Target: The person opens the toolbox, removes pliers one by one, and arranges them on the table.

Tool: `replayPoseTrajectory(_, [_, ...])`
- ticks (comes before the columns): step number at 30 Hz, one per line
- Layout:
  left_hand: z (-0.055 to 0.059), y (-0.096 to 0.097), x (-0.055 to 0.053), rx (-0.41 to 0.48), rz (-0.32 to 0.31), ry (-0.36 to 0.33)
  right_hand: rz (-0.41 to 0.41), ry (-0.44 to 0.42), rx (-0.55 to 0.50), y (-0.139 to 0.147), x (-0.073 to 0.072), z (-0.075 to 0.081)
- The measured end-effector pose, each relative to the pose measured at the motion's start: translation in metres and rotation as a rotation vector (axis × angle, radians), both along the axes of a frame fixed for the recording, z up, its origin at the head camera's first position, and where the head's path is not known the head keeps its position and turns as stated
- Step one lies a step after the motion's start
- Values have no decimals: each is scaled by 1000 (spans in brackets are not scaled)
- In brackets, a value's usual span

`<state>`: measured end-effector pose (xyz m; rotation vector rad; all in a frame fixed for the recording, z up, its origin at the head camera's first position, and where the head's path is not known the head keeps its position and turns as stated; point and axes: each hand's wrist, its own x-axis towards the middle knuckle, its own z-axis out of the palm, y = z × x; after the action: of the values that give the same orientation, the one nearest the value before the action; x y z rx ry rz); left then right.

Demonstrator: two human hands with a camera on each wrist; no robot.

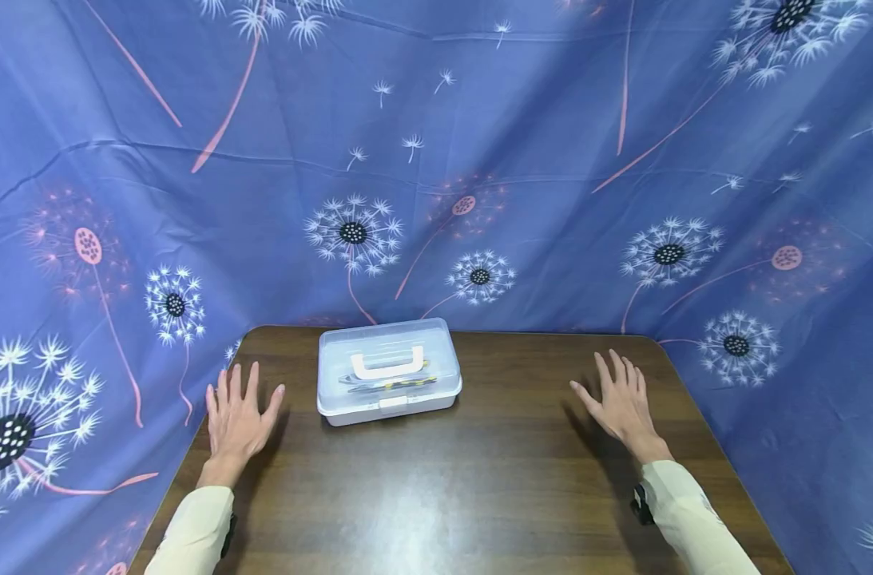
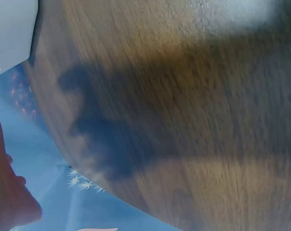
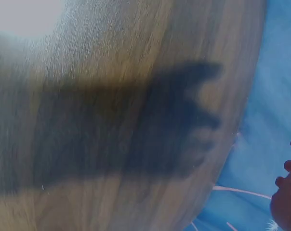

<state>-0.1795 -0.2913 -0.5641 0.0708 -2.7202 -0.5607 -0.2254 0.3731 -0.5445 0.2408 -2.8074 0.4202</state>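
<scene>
A lidded plastic box (image 1: 389,370) with a white carrying handle (image 1: 388,364) stands toward the back of the table, left of the middle. Through its translucent lid, slim items with yellow parts show faintly. To the left of the box, my left hand (image 1: 236,421) hovers over the table with fingers spread and nothing in it. My right hand (image 1: 623,405) is likewise spread and empty, above the right side of the table, well apart from the box. In the left wrist view, a corner of the box (image 2: 10,33) shows at the upper left.
The brown wooden table (image 1: 508,479) has rounded back corners. Behind it and along both sides hangs a blue cloth (image 1: 537,239) printed with dandelions. Both arms cast shadows on the tabletop, and a bright light reflection lies near its front.
</scene>
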Motion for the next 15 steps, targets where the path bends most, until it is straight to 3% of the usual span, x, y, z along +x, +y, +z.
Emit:
replayPoseTrajectory(5, [4, 9, -4, 86, 34, 108, 31, 122, -98, -8, -3, -2])
replayPoseTrajectory(10, [9, 17, -7, 233, 111, 47, 25, 173, -191, -18, -3, -2])
replayPoseTrajectory(15, [13, 24, -10, 368, 156, -2, -22, 118, -310, -26, -1, -4])
